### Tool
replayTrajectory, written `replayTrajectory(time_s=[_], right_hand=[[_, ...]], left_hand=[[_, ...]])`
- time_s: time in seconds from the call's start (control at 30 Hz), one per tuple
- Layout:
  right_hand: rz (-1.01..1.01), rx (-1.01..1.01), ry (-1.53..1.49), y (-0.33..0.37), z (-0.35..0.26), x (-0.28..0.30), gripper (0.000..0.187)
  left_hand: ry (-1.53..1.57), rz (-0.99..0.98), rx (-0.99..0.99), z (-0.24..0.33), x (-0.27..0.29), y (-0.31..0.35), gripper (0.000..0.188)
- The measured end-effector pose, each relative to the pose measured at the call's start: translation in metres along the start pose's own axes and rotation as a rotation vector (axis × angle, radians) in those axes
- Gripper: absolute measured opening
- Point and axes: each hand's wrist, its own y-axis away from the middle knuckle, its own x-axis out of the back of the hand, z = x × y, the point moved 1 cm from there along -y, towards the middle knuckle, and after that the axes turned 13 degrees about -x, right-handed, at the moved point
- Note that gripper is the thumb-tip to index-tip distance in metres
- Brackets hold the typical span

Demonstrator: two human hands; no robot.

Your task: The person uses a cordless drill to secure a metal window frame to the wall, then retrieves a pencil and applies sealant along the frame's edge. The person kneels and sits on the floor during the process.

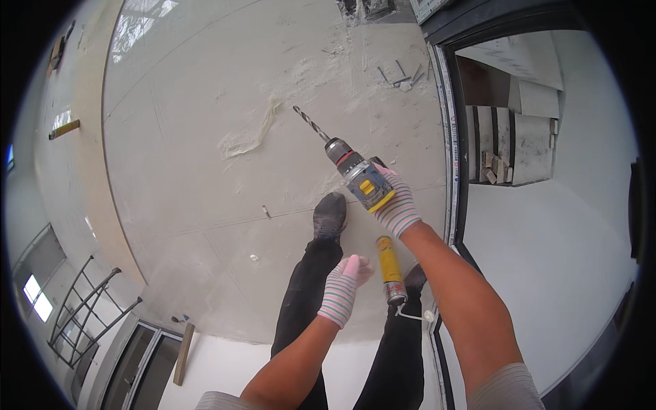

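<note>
My right hand [396,206], in a striped glove with pink fingers, is wrapped round a cordless drill [367,186] with a yellow and dark grey body. Its long twist bit [311,124] points forward and left over the floor. My left hand [347,283], gloved alike, is curled closed above my legs. Whether anything is inside its fingers is hidden. Just right of that hand is a yellow spray can [389,263], with a thin pale tube [412,316] at its near end and a whitish blob at the tube's tip.
Several long bolts or screws [402,76] lie among pale dust at the far right. A crumpled plastic strip [253,137] is beyond my shoe [330,213]. A dark frame [451,137] borders the floor on the right. At left are a plank [102,150] and metal scaffold frame [85,311].
</note>
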Motion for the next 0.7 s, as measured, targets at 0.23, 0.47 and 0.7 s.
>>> replayTrajectory(time_s=[0.23,0.47,0.7], right_hand=[[-0.192,0.205,0.25,-0.084,0.015,-0.03,0.024],[-0.116,0.118,0.088,-0.103,0.011,-0.045,0.024],[-0.009,0.104,0.031,-0.101,0.021,-0.018,0.024]], left_hand=[[0.037,-0.001,0.023,0.015,0.007,-0.003,0.043],[0.0,-0.013,0.037,0.029,-0.001,-0.005,0.045],[-0.002,-0.037,0.054,0.039,-0.005,-0.008,0.042]])
